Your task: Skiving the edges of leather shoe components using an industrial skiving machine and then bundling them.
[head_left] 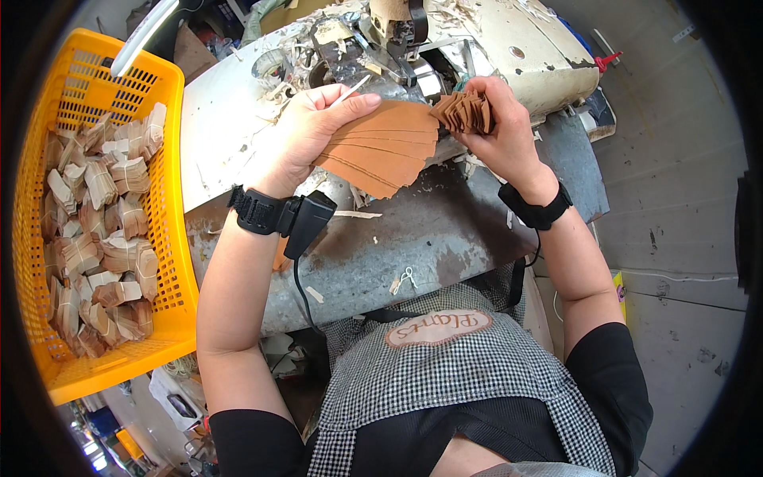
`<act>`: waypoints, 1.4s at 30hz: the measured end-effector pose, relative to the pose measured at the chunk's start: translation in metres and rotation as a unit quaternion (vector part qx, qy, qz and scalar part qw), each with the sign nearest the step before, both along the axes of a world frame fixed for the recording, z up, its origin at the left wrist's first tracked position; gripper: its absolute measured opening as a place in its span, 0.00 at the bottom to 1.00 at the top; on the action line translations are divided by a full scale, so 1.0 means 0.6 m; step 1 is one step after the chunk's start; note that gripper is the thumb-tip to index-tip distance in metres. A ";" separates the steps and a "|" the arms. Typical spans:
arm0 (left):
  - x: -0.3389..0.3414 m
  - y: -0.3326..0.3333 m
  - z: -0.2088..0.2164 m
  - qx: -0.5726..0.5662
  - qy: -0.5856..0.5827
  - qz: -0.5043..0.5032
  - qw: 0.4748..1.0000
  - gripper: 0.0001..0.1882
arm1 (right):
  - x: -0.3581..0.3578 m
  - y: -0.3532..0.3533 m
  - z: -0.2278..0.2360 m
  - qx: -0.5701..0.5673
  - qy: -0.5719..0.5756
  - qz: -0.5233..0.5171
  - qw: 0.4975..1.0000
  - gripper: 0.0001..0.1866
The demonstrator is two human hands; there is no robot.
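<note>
My left hand (311, 135) is closed on a fan of flat brown leather pieces (387, 147), thumb on top near the upper edge. The pieces overlap and spread toward the right and down. In my right hand (509, 131) is a bunched stack of brown leather pieces (464, 113), its layered edges turned toward the fan. The near end of the stack is close to the fan's right edge; I cannot tell whether they touch. Part of the stack is hidden by my fingers. Both hands are just in front of a machine (389, 48) with metal parts.
Pale scraps litter the white machine table (218, 135). A grey metal sheet (358, 270) covers its near side, with a loose thread (405, 278) on it. At left, a yellow plastic basket (187, 294) holds many tied bundles (99, 183). A wall (675, 159) stands at right.
</note>
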State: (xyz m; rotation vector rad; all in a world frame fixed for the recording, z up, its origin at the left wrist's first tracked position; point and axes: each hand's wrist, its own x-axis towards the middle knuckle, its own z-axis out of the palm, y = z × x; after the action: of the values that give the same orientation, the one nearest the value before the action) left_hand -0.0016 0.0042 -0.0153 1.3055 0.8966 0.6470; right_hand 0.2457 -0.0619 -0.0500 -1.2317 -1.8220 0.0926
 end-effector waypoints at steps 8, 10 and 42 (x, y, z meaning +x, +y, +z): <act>-0.001 0.001 -0.002 0.004 0.007 0.000 1.000 0.09 | -0.001 -0.002 0.001 -0.003 -0.001 -0.007 1.000 0.25; -0.002 0.001 -0.003 0.006 0.001 -0.003 1.000 0.09 | -0.002 -0.004 0.001 -0.008 -0.002 -0.006 1.000 0.25; -0.020 0.001 0.027 -0.049 0.004 -0.049 0.998 0.08 | 0.030 -0.007 0.039 0.025 0.070 -0.007 0.997 0.20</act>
State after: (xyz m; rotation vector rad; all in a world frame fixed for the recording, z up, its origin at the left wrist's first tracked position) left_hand -0.0137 0.0049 0.0007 1.2558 0.8558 0.5150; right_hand 0.2638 -0.0660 -0.0266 -1.1728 -1.6852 0.1206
